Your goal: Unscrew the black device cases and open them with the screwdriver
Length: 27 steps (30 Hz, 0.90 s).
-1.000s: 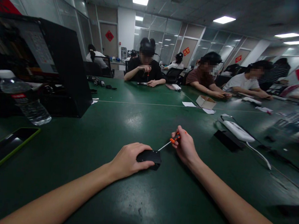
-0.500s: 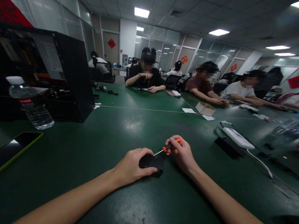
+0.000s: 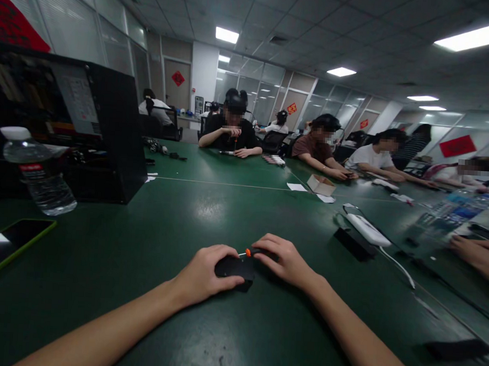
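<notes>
A small flat black device [image 3: 236,268] lies on the green table [image 3: 226,204] just in front of me. My left hand [image 3: 203,273] rests on its left end, fingers curled over it and thumb along its near edge. My right hand [image 3: 283,261] is closed round a small screwdriver [image 3: 252,252] with an orange collar and black handle. The screwdriver lies low, its thin shaft pointing left across the top of the device. Its tip is hidden behind my left fingers.
At left stand a water bottle [image 3: 38,173], a black case [image 3: 82,134] and a green-edged phone [image 3: 4,248]. To the right lie a white power strip [image 3: 366,229] and a black block [image 3: 354,245]. Another person's hand [image 3: 478,255] rests at far right. Several people sit across the table.
My right hand has come down and to the left, laying the screwdriver from a raised slant to nearly flat over the device. My left hand stayed on the device. The view tilted upward.
</notes>
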### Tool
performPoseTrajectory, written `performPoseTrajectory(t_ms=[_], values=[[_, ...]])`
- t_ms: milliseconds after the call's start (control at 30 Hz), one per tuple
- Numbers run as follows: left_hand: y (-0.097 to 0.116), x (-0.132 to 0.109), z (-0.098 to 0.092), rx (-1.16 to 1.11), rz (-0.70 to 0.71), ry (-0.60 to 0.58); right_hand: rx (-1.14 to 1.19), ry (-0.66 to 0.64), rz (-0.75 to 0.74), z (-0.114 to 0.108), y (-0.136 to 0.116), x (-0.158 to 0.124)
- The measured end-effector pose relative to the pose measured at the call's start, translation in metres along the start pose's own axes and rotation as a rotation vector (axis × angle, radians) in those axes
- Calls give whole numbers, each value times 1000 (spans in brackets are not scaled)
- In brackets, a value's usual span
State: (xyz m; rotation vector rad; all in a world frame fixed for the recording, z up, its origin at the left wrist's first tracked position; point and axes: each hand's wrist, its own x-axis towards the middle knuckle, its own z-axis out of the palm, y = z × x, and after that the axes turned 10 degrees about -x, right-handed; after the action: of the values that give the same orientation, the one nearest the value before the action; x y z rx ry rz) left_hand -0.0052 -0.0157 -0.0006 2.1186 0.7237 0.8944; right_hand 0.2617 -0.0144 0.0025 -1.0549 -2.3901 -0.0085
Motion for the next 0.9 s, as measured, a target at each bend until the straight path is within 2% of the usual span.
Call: performPoseTrajectory(t_ms=[267,400,500,733,900], values=[[-1,0,1,5,11,-1,4,-34,-1,6,-7,0],[0,0,0,-1,-4,32,65,-124,87,4,-9,2],[0,0,0,8,-13,30,66,-179,72,-1,-9,3],[0,2,-1,30,14,-16,-100,-89,-18,-4,-8,-1],[0,0,-1,29,37,10,83,-156,79,0,-11,3]])
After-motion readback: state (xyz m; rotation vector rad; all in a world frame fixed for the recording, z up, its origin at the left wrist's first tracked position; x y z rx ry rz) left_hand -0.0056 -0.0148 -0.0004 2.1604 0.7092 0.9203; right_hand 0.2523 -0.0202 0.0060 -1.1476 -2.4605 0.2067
